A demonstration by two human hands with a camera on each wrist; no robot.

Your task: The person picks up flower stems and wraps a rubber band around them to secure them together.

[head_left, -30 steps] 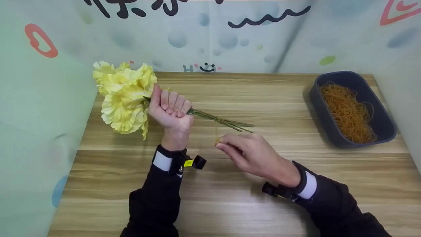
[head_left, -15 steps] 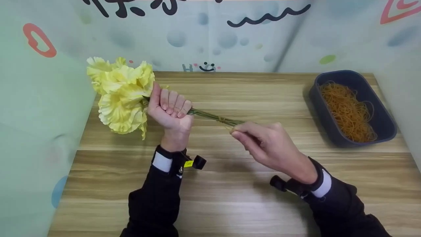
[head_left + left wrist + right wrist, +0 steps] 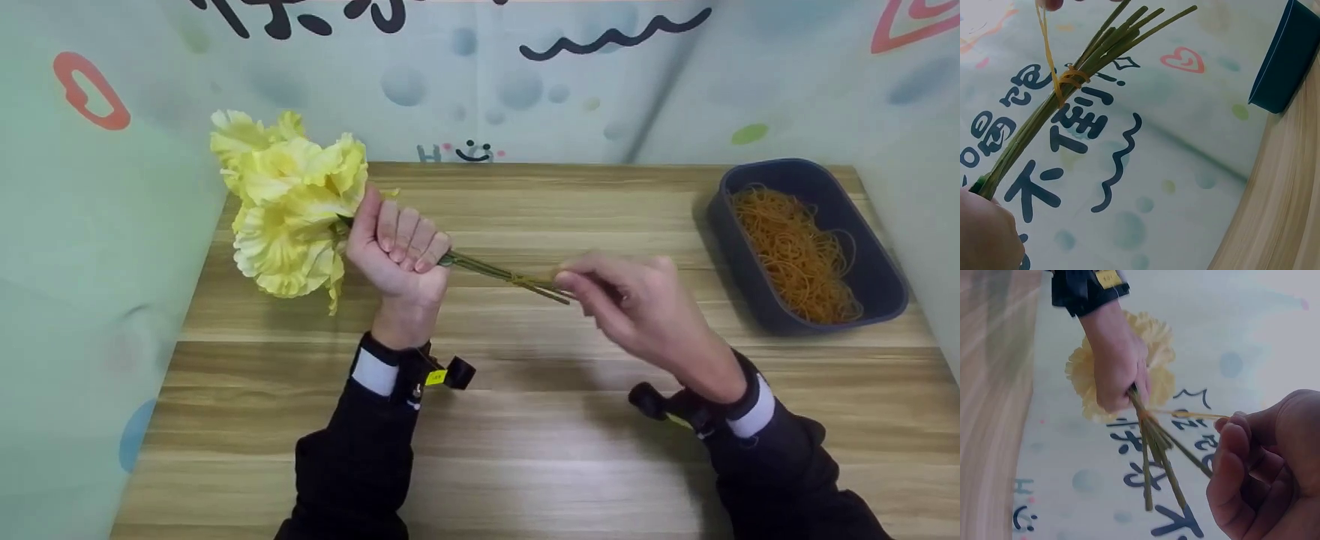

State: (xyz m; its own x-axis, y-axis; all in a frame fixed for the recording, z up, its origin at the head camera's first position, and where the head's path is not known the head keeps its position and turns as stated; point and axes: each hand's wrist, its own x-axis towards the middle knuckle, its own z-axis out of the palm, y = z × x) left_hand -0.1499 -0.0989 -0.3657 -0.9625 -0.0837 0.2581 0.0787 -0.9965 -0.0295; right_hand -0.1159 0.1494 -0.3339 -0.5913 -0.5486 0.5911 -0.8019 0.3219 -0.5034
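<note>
My left hand [image 3: 401, 244] grips a bunch of yellow artificial flowers [image 3: 289, 202] just below the blooms, which lean to the left. The green stems [image 3: 1027, 121] stick out to the right of that fist. A rubber band [image 3: 1073, 77] is wound around them nearer their cut ends. One loop of this band stretches away from the stems, and its end is pinched between thumb and index finger of my right hand [image 3: 637, 311]. In the right wrist view the stretched rubber band [image 3: 1190, 414] runs straight from the stems to those fingertips.
A dark blue plastic box [image 3: 889, 281] with a heap of rubber bands [image 3: 795, 255] stands at the right on the wooden table [image 3: 525, 465]. A printed backdrop [image 3: 555, 90] rises behind the table and along both sides.
My right hand has moved right and farther forward, pulling the rubber band's loop from below the stems toward their ends. My left hand keeps its grip; the flowers have risen slightly.
</note>
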